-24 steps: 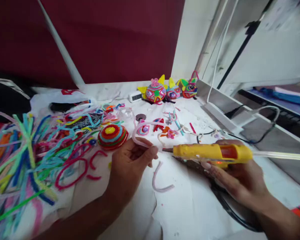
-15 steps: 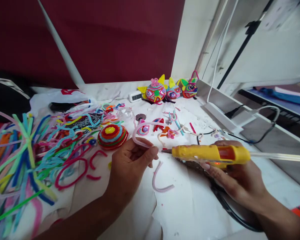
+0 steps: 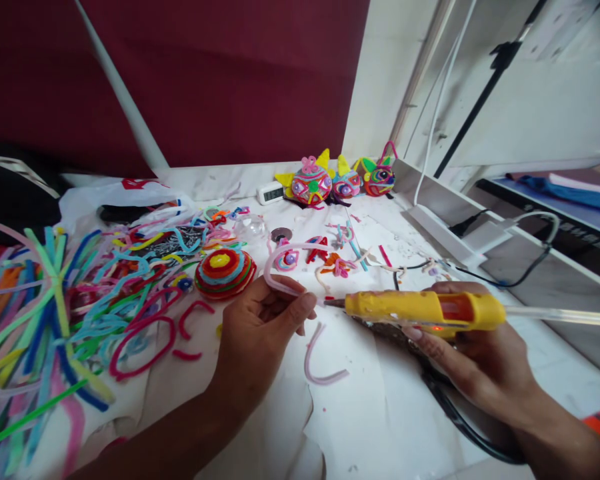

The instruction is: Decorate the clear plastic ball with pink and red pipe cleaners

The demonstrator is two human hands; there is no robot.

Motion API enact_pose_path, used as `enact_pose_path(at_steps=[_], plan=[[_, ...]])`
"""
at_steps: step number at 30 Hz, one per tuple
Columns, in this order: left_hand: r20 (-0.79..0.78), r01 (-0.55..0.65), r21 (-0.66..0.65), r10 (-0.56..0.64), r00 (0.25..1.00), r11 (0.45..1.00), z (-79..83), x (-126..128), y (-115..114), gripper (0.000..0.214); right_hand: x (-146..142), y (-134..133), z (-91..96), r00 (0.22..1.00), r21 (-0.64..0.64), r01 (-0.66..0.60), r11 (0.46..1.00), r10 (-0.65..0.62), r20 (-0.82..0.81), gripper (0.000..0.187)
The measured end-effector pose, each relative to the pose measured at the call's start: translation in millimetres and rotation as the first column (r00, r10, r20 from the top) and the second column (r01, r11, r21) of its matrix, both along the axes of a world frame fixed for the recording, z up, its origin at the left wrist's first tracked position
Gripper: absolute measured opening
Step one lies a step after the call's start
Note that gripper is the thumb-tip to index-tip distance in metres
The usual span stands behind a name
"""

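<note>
Left hand [image 3: 260, 333]: closed on a pale pink pipe cleaner [image 3: 285, 257] (looped). Right hand [image 3: 473, 360]: wrapped around a yellow glue gun [image 3: 420, 308], nozzle held just beside the left fingertips.

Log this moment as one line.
left hand pinches pink pipe cleaner | right hand grips yellow glue gun | nozzle close to left hand

Glue gun [image 3: 420, 309] — glossy yellow plastic, metal nozzle. Pink pipe cleaner [image 3: 285, 263] — fuzzy, matt. Table [image 3: 380, 413] covering was creased white paper.
</note>
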State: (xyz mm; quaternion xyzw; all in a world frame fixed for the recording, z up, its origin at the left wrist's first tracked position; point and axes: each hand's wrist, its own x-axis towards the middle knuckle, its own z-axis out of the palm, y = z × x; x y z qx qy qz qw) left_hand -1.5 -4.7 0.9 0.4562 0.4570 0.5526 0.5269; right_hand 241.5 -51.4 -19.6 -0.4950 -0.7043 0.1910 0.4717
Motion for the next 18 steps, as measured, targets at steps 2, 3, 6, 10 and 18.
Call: enact_pose_path(at_steps=[2,3,6,10,18], plan=[[-0.002,-0.004,-0.002,0.004,1.000,1.000,1.0,0.1,0.4,0.019,-0.4,-0.2,-0.5,1.000,-0.020,-0.003,1.000,0.003,-0.020,0.033],[-0.003,-0.007,-0.003,0.007,1.000,1.000,1.4,0.1,0.5,0.019,-0.6,-0.2,-0.8,1.000,-0.030,-0.003,1.000,0.002,-0.030,0.035],[-0.012,-0.013,-0.009,0.013,1.000,1.000,1.6,0.3,0.5,0.019,-1.0,0.3,-1.6,0.999,-0.026,0.007,1.000,-0.008,-0.040,0.032],[-0.022,-0.014,-0.014,0.013,1.000,1.000,0.9,0.2,-0.1,0.020,-1.0,1.2,-0.3,1.000,0.009,0.003,1.000,-0.002,-0.025,0.028],[-0.005,-0.007,-0.018,0.007,1.000,1.000,1.8,0.4,-0.7,0.019,-1.0,3.0,1.5,0.997,0.032,0.077,0.997,-0.077,0.002,0.027]])
